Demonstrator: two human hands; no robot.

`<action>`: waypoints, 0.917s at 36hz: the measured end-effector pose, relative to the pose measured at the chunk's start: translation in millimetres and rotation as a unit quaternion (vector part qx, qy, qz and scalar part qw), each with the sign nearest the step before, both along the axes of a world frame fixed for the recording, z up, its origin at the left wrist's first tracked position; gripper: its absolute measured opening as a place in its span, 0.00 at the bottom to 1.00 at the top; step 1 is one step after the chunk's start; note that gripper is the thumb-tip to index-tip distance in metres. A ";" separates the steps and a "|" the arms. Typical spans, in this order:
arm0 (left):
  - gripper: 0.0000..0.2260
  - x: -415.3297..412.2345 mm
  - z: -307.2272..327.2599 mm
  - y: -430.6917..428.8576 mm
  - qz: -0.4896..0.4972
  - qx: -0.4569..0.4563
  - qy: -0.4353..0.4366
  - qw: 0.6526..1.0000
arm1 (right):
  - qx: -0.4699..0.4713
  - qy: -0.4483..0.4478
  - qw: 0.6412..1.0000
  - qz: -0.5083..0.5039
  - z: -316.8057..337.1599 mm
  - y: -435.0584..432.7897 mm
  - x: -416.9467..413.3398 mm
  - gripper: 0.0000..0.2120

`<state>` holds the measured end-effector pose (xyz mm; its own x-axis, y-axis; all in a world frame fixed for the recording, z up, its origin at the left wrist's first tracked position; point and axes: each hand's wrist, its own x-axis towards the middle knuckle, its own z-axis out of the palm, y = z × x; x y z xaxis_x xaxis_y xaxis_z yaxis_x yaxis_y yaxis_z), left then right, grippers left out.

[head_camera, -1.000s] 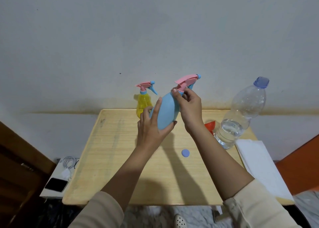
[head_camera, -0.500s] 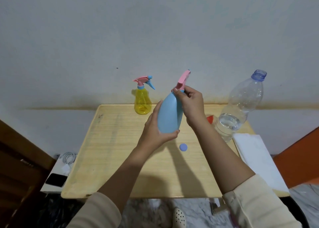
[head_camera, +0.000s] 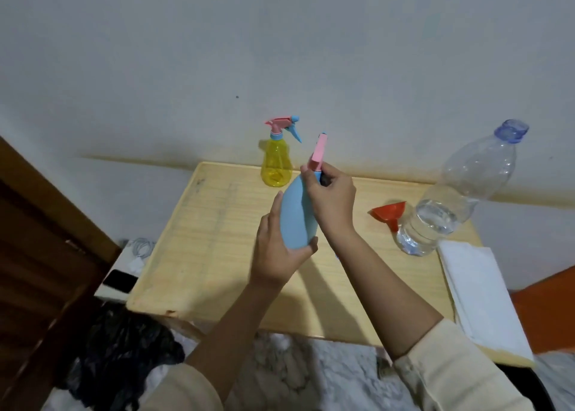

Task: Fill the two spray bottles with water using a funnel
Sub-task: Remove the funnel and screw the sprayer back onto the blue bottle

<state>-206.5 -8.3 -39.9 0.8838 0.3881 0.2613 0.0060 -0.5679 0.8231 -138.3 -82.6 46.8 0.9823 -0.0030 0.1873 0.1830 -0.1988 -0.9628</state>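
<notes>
2 hands: both are raised over the table and both grip the same bottle; cream sleeves enter at 5 and 7 o'clock of the view.
Left hand point(head_camera: 277, 255): cupped round the wide lower end of the blue spray bottle point(head_camera: 295, 217), with the thumb on one side and the fingers up the other.
Right hand point(head_camera: 333, 202): fingers curled round the bottle's neck, just under the pink spray head point(head_camera: 319, 150).
Blue spray bottle: held in the air above the table's middle, its head leaning toward 1 o'clock; I cannot tell whether the head is screwed tight.
Table point(head_camera: 217, 239): pale wood.
White folded paper point(head_camera: 479, 292): lies along the table edge at 4 o'clock.
Funnel point(head_camera: 389, 213): red, on its side at 2 o'clock, just beside the water bottle.
Water bottle point(head_camera: 451, 205): clear, standing, partly filled.
Yellow spray bottle point(head_camera: 276, 164): upright at 12 o'clock by the far edge, with its pink and blue head on.
Phone point(head_camera: 119, 281): off the table at 9 o'clock.
</notes>
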 end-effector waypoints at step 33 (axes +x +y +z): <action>0.14 -63.3 -16.2 162.9 -0.046 0.070 0.434 0.897 | -0.129 0.099 0.979 0.126 -92.0 87.8 -42.2 0.05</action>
